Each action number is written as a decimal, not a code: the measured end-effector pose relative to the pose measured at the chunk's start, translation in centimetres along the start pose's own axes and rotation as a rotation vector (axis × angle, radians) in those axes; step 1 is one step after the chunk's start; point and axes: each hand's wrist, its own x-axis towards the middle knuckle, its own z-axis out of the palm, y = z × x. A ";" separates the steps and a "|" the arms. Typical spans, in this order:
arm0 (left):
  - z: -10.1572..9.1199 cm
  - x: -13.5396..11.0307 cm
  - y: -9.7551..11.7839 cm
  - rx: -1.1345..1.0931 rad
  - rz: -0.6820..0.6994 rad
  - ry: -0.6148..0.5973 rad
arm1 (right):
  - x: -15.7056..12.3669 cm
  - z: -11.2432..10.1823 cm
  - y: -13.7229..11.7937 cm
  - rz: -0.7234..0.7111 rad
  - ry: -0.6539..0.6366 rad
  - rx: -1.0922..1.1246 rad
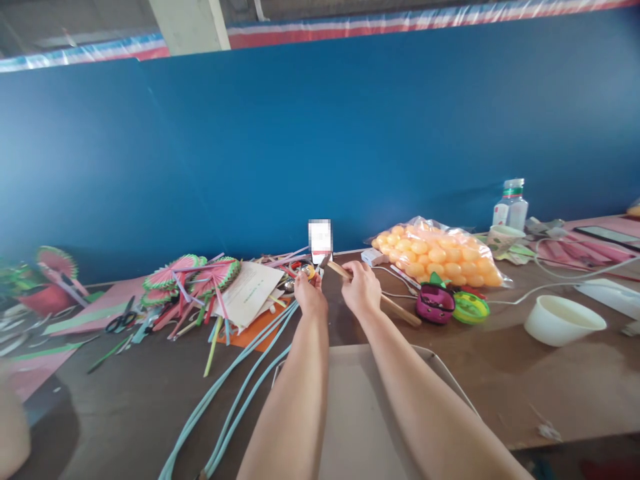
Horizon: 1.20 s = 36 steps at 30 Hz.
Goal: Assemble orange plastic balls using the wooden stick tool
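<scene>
A brown table (500, 373) runs along a blue wall (350, 133), and both hands work near its far edge. The left hand (310, 295) pinches a small round piece (307, 271) between its fingertips, held just above the clutter. The right hand (361, 291) has its fingers curled around a wooden stick (400, 311), which slants down to the table on the right. Paper fans (190, 273), scissors (123, 321) and pale blue tubes (240, 387) lie to the left. A bag of orange balls (440, 257), a white bowl (564, 320) and a bottle (510, 207) sit to the right. A cardboard sheet (350, 413) lies under the forearms.
</scene>
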 end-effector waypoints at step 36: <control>0.2 -2.1 -0.3 0.104 -0.120 -0.441 | 1.3 1.8 1.0 0.306 -0.208 1.050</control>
